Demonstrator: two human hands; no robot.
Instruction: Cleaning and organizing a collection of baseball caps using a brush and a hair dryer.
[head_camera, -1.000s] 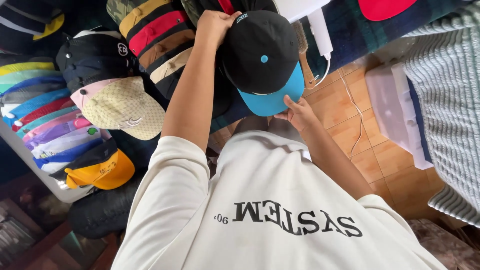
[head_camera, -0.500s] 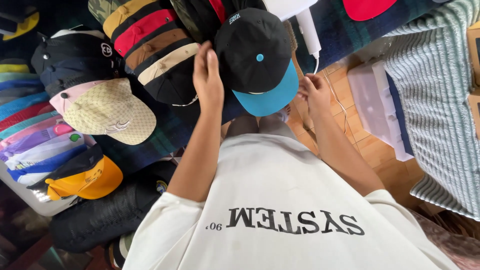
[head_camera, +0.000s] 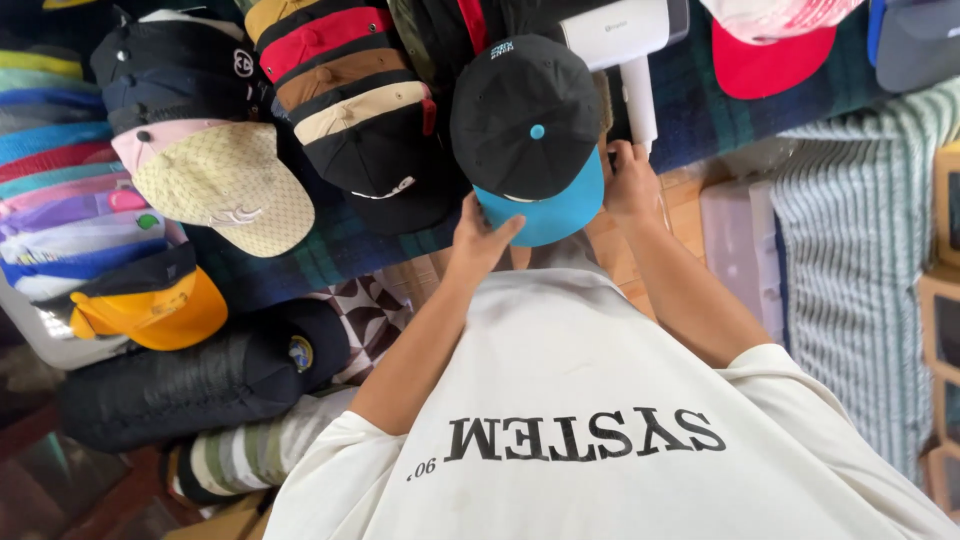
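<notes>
Beige cap (head_camera: 225, 185) with the mesh pattern is lying far left of the black cap (head_camera: 525, 115) with the teal brim, a stacked row of caps (head_camera: 345, 80) sitting between them. Left hand (head_camera: 480, 238) is cupping the teal brim from below, fingers loosely curled against its edge. Black cap is resting on the plaid-covered surface (head_camera: 330, 255), just left of a white handheld device (head_camera: 630, 60). Right hand (head_camera: 632, 180) is pinching the brim's right edge, beside the device's handle. Judgement: steadying both brim edges evenly is keeping the crown from denting or nudging neighbours.
</notes>
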